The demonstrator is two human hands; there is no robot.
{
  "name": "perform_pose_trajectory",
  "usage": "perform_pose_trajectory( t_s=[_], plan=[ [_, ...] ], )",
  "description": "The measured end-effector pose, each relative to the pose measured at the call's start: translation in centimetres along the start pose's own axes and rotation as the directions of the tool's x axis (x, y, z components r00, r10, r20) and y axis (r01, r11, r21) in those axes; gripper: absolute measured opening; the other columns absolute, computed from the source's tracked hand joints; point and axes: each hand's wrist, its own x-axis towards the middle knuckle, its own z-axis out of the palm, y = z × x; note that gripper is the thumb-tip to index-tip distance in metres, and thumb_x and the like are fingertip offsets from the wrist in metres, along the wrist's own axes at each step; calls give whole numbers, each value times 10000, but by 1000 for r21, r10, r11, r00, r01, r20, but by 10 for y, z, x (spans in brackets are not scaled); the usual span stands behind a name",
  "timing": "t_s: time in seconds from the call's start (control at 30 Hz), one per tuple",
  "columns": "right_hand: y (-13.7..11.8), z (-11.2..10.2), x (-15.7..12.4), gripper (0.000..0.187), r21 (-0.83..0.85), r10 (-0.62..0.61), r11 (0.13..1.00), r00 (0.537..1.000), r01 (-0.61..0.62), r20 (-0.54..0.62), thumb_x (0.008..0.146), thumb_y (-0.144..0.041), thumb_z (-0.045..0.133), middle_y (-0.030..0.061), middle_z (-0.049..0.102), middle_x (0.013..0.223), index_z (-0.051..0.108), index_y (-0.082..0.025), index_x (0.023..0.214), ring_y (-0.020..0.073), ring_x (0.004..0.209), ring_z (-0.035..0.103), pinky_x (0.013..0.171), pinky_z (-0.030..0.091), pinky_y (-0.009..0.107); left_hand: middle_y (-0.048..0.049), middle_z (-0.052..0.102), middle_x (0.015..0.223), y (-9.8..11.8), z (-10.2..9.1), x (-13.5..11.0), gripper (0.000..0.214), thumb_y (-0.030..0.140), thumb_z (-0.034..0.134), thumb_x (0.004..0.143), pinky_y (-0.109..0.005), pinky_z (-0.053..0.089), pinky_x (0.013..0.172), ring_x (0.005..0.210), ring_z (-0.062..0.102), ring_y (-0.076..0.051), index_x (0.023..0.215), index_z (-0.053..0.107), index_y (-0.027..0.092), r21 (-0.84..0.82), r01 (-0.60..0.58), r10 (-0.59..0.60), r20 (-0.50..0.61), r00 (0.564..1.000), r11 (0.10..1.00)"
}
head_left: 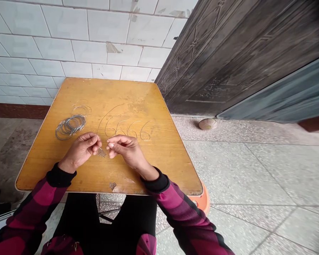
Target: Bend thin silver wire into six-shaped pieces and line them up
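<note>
My left hand [83, 149] pinches a thin metal wire [105, 116] between thumb and fingers. The wire rises from the fingertips in a long curve, up and to the right over the table. My right hand [126, 149] is close beside it, thumb and forefinger pressed together; whether a bit of wire sits between them is too small to tell. Just beyond the hands lie several bent wire pieces [145, 132] in a row, each with a curled lower end. Left of them rests a coil of grey wire [71, 126], with looser wire loops [81, 108] behind it.
The wooden table [154, 166] has worn patches and stands against a white tiled wall [66, 24]. At right are a dark carved door panel [215, 60] and a round stone-like object [207, 124] on the floor. An orange stool [202, 202] shows under the table's near right corner.
</note>
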Motion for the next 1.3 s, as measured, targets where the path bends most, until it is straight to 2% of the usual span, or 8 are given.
perform_pose_trajectory(
  t_s=[0.2,0.33,0.57,0.67,0.8,0.9,1.17,1.3],
  plan=[
    [8,2,4,200,0,-21,1000,998,21,-59,763,-362,775,-22,708,713,730,-214,890,93,572,677,560,586,228,-4,647,634,10,0,3,270,323,851,661,-156,415,428,477,519,-55,729,670,133,-2,-45,45,-33,998,999],
    [4,-3,12,230,-100,-36,994,999,33,-27,770,-374,766,-25,677,701,703,-189,891,83,539,651,521,563,213,4,619,622,6,-2,6,268,318,834,690,-143,429,440,478,500,-42,726,655,122,-18,-13,13,-30,999,1000],
    [7,-3,14,229,-303,-137,945,990,121,-31,849,-395,680,-24,646,686,647,-171,884,66,500,593,489,510,197,-5,642,673,1,0,6,239,293,835,686,-157,481,486,537,529,-56,723,675,119,33,-91,94,-83,992,995],
    [5,-3,11,167,-538,-254,808,966,241,50,908,-323,613,-6,643,711,677,-169,897,70,535,578,523,485,206,-14,650,664,2,-1,5,214,297,810,710,-183,484,478,523,534,-70,723,694,117,119,-67,74,-51,996,991],
    [-1,-5,10,187,-785,-397,454,884,422,246,949,-189,522,30,651,745,705,-152,951,107,671,603,644,483,233,-26,658,656,3,-2,4,224,314,794,719,-205,486,480,515,545,-83,679,696,117,183,-9,9,2,1000,983],
    [-2,-8,9,251,-850,-413,257,847,461,335,966,-148,459,48,644,772,708,-134,1003,116,690,596,636,460,227,-36,669,654,3,-3,4,249,341,785,727,-213,485,486,507,556,-89,660,698,118,197,26,-35,38,999,980],
    [-2,-9,4,326,-888,-357,-56,821,457,445,967,-99,430,33,638,813,687,-197,1142,93,642,559,540,386,198,-66,701,645,6,-8,4,288,383,831,667,-215,472,473,482,571,-97,638,727,116,182,109,-131,116,985,977],
    [-5,-8,2,358,-865,-377,-128,783,486,496,958,-60,405,32,646,822,679,-195,1146,95,644,562,525,379,211,-79,711,648,10,-9,4,284,376,842,655,-214,478,474,481,569,-95,634,734,114,177,148,-177,155,972,973]
  ],
)
